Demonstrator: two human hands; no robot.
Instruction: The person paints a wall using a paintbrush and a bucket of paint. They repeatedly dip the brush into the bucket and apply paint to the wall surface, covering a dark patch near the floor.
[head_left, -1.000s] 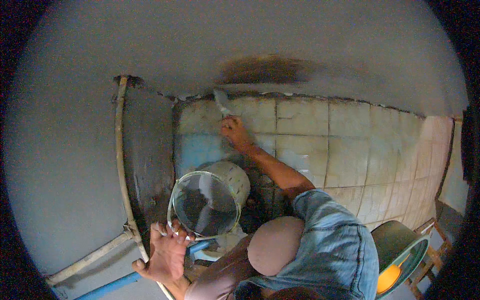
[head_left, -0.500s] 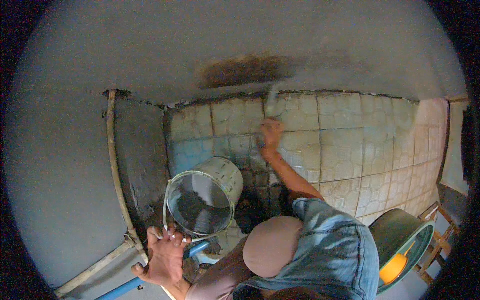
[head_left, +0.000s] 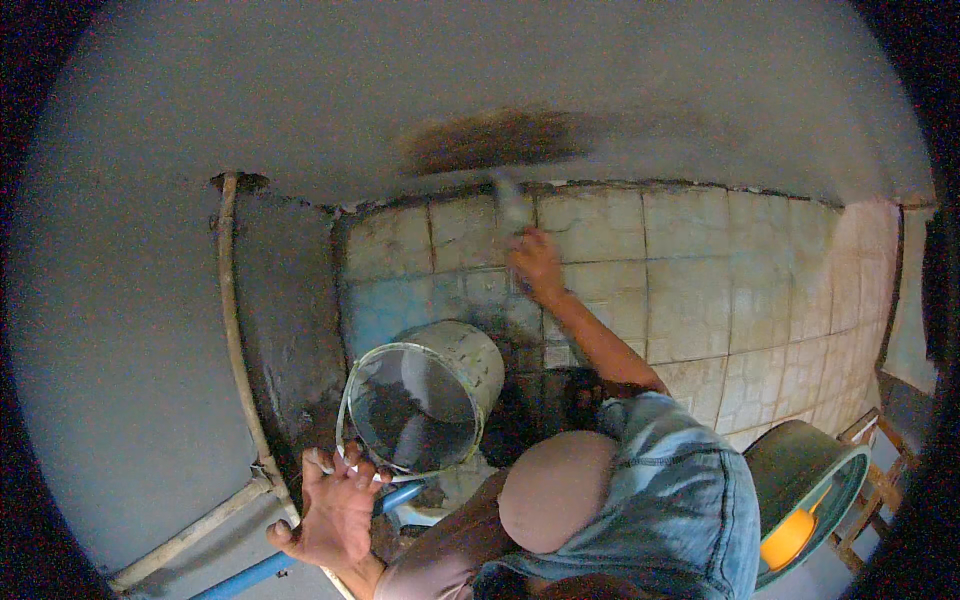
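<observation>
Two bare hands, one bucket (head_left: pixel 482 362), one slim pale tool (head_left: pixel 511 203), one dark green tub (head_left: pixel 800 455) and one orange scoop (head_left: pixel 790 540) inside that tub. The bucket tilts with its round mouth toward the viewer, left of centre, with dark grey stuff inside. A ragged dark edge runs across the top of the pale tiles (head_left: pixel 690 290), meeting a grey wall (head_left: pixel 640 70) with one brown stain (head_left: pixel 495 138). Open tiling spreads rightward from the right arm; to the left, the bucket sits near a beige pipe (head_left: pixel 231 310). The left hand (head_left: pixel 335 510) is palm up, fingers hooked on the bucket's white handle (head_left: pixel 341 425), thumb spread away. The right hand (head_left: pixel 537 262) is closed around the tool, whose far end reaches the tiles' top edge; blur hides whether it touches the wall.
</observation>
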